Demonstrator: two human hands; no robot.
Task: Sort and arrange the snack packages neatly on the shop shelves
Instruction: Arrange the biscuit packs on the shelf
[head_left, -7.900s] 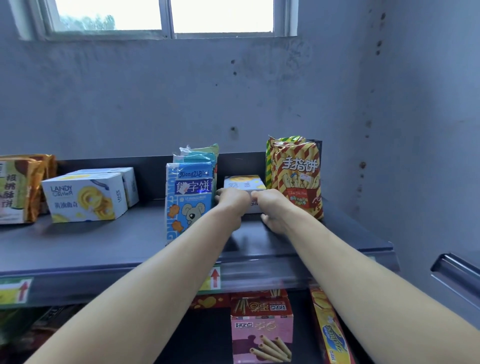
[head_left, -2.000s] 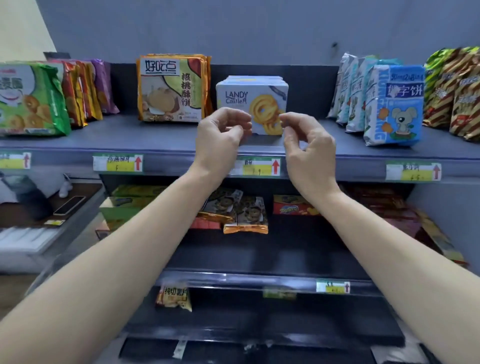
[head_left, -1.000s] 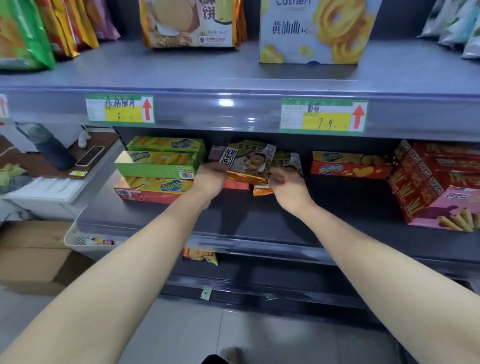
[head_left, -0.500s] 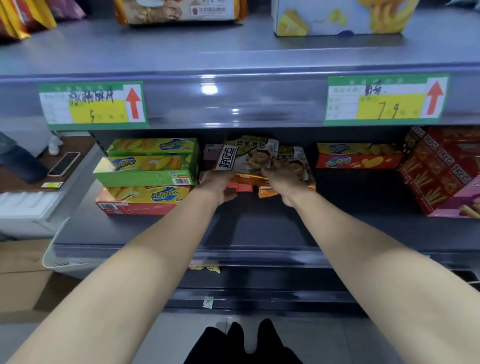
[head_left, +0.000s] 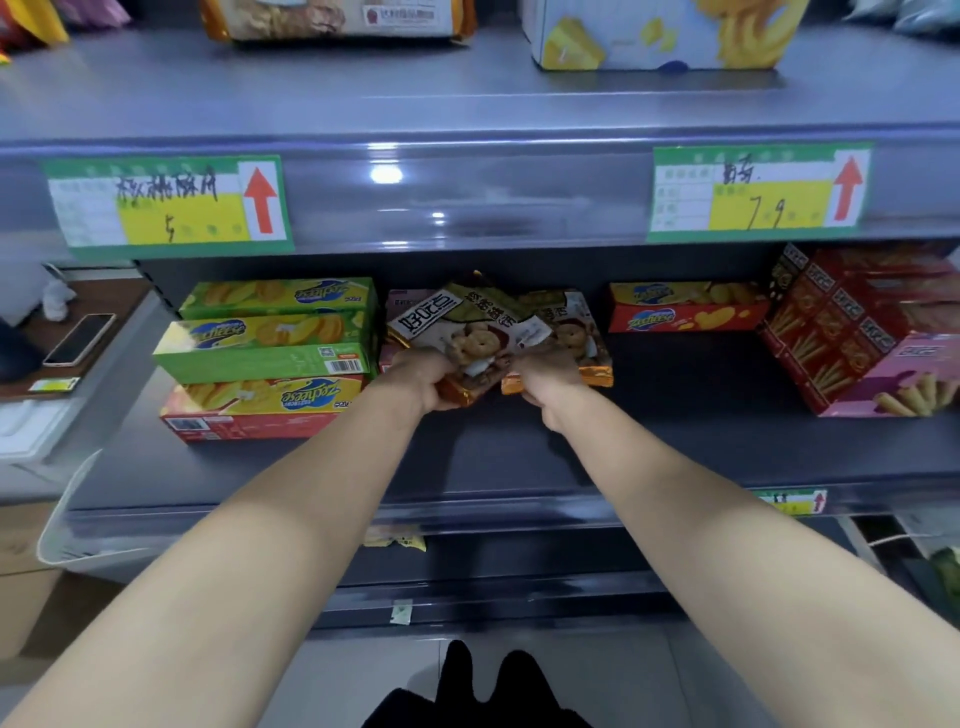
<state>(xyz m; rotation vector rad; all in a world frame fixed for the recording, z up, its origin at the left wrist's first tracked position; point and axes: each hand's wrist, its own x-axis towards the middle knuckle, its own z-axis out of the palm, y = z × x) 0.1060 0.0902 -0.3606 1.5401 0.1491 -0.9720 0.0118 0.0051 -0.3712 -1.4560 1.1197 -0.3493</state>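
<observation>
While both arms reach to the middle shelf at frame centre, the left hand curls round the lower edge of the front cookie packet, and the right hand grips the orange bottom edge of the rear cookie packet, partly overlapped, just right of stacked boxes.

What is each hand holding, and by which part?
The left hand grips the front cookie bag, the right hand the rear cookie bag, each by its near bottom edge.

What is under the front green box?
The front green box lies on a red box. Only the red box's front part shows; the rest is covered.
</observation>
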